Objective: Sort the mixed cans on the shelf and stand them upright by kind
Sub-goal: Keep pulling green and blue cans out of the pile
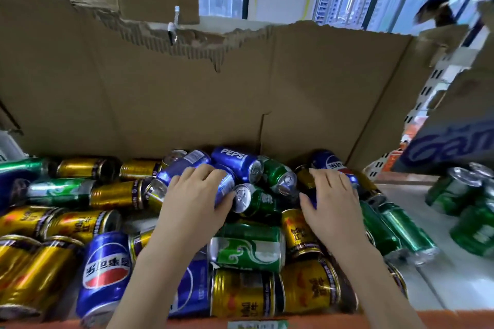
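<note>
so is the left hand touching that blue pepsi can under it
Touching. The head view shows the left hand with its fingers curled over the lying blue Pepsi can, no gap visible.

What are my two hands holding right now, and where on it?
Each hand grips a lying blue Pepsi can around its side: left hand on one, right hand on another.

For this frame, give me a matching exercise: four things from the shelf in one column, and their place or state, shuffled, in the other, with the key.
Things:
1. left hand
2. right hand
3. standing green cans
4. big blue Pepsi can

Place or state:
A. upright on the bare shelf at far right
B. lying on its side near the front edge, left of the forearms
C. fingers curled over a blue can in mid pile
D. on a blue Pepsi can by the back cardboard wall

Pairs: 1-C, 2-D, 3-A, 4-B
</note>
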